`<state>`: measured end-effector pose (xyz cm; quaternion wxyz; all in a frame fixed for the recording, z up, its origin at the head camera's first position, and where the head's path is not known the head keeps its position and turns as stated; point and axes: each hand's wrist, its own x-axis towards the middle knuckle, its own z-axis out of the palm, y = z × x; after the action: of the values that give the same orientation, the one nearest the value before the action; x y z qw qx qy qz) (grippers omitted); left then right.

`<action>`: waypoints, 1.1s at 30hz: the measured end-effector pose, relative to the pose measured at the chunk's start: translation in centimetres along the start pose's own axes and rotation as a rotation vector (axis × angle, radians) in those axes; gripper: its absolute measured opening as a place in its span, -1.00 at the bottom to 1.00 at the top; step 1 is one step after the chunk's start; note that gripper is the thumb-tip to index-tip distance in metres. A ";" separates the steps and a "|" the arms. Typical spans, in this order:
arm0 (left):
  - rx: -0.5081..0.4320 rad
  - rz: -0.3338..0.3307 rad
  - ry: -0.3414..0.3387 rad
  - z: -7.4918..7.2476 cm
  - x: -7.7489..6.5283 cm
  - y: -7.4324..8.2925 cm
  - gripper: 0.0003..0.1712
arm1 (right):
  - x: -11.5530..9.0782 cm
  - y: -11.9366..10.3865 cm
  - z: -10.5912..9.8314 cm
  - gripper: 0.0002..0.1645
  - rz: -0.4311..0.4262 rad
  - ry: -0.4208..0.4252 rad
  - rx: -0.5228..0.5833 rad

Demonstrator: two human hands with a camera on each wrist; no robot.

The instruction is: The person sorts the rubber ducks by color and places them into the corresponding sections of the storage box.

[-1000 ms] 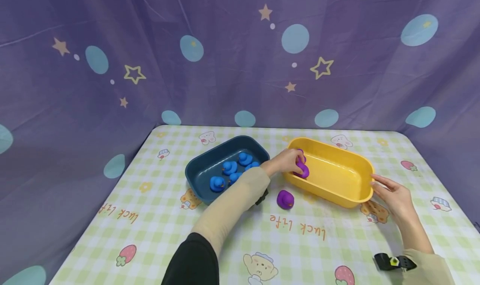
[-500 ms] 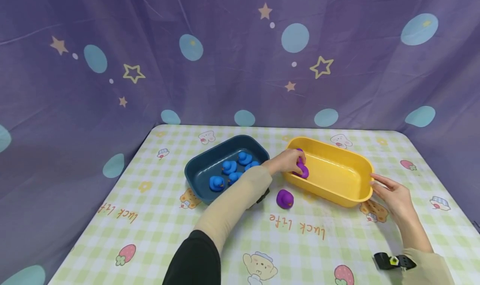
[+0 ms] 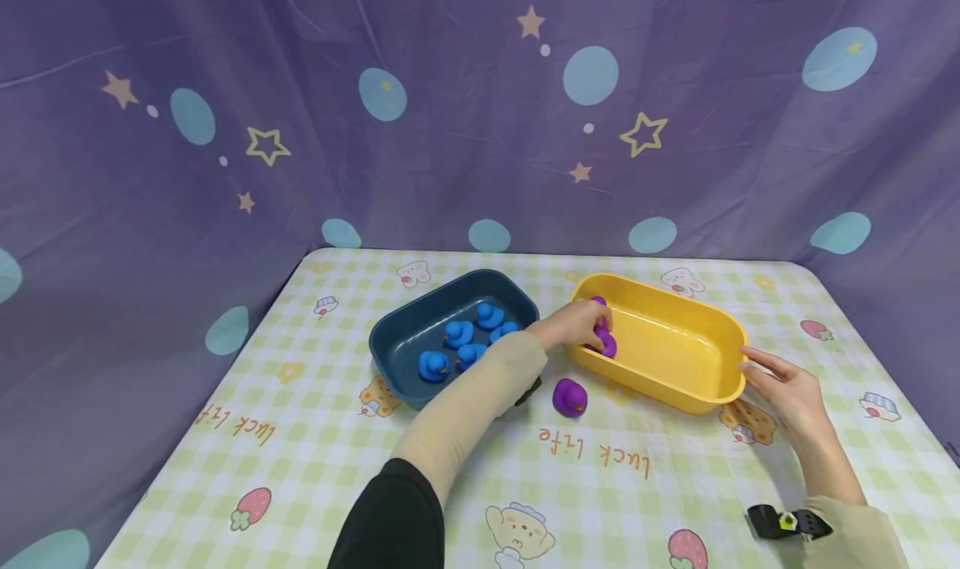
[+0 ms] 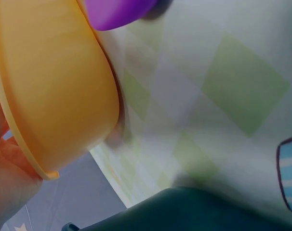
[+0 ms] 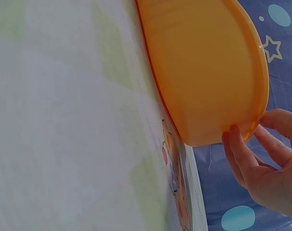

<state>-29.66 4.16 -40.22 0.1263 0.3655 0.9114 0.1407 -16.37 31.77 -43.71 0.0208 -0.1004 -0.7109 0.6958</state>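
Note:
My left hand (image 3: pixel 577 322) reaches over the left end of the yellow basin (image 3: pixel 672 351), fingers curled round a purple rubber duck (image 3: pixel 606 344) inside it. Part of another purple duck (image 3: pixel 599 301) shows just behind the fingers. In the left wrist view the basin wall (image 4: pixel 59 91) hides the fingertips. My right hand (image 3: pixel 797 402) touches the basin's right end with fairly straight fingers; the right wrist view shows fingertips (image 5: pixel 236 132) against the outer wall near the rim. On the cloth in front of the basin sits one more purple duck (image 3: pixel 570 397).
A dark teal basin (image 3: pixel 397 326) stands to the left, with several blue rubber ducks (image 3: pixel 458 334) in it, partly behind my left forearm. Both basins rest on a table with a green checked cloth (image 3: pixel 300 469). A purple curtain (image 3: pixel 480 136) hangs behind.
My left hand stays at the basin's left end, and the purple duck in its fingers shifts very slightly. The right hand and both basins hold still.

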 end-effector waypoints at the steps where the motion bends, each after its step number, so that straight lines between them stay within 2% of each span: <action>1: 0.004 -0.001 -0.001 0.0 0.0 0.0 -0.71 | 0.0 0.0 0.0 -0.58 -0.001 0.000 0.000; 9: 0.031 -0.010 -0.011 0.0 -0.1 0.0 -0.72 | -0.1 -0.1 0.1 -0.59 -0.010 -0.006 0.008; 14: 0.013 -0.016 -0.009 0.1 -0.1 0.0 -0.74 | 0.6 0.9 -0.4 -0.58 -0.008 0.004 -0.018; 20: -0.020 0.010 0.028 0.0 -0.2 0.0 -0.78 | 0.0 -0.1 0.1 -0.65 -0.005 0.004 -0.017; 28: -0.074 0.050 0.075 -0.6 -0.9 0.3 -0.75 | 0.2 0.2 0.0 -0.55 0.003 0.031 -0.082; 32: -0.100 0.074 0.101 -0.7 -1.3 0.5 -0.76 | 0.3 0.3 0.1 -0.58 -0.007 0.042 -0.120; 33: -0.102 0.079 0.109 -0.7 -1.5 0.6 -0.77 | 0.3 0.4 0.1 -0.59 -0.001 0.055 -0.098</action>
<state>-28.52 3.40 -39.18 0.0895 0.3859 0.8935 0.2115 -16.64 31.73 -44.11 0.0359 -0.1200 -0.7434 0.6570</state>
